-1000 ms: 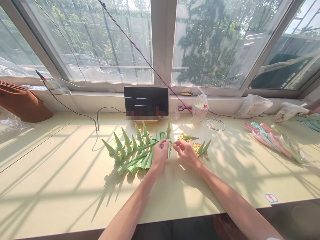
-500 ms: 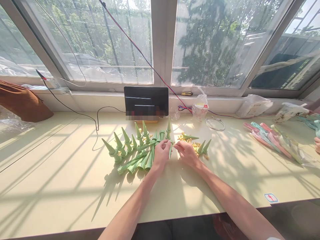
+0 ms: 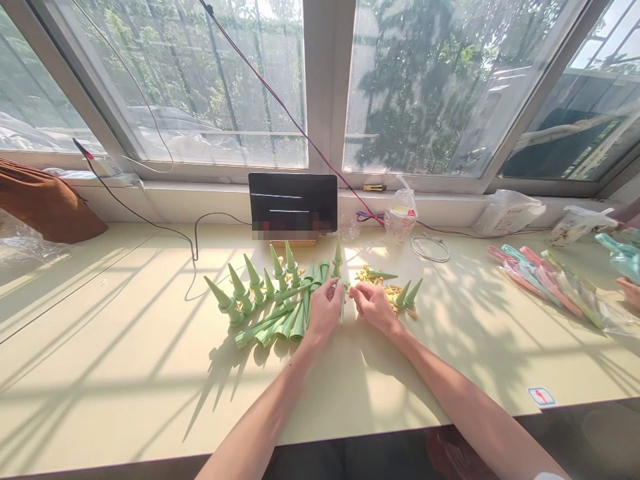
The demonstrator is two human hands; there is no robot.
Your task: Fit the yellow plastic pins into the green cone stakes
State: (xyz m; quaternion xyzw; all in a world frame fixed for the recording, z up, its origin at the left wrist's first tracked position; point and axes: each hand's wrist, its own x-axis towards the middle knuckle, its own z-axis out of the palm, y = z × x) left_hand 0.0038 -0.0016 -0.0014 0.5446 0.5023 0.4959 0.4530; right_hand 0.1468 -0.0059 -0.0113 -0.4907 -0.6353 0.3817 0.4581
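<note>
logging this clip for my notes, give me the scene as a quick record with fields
left hand: left hand grips a slim green plastic spike, held roughly upright
right hand: right hand has its fingertips at the spike's upper end; grip unclear
left of hands: cluster of green plastic cones, some standing, some lying
right of hands: small yellow plastic pieces
behind: dark tablet screen propped by the sill
surface: pale yellow tabletop
far right: pastel packaged items; another person's hand at the edge
</note>
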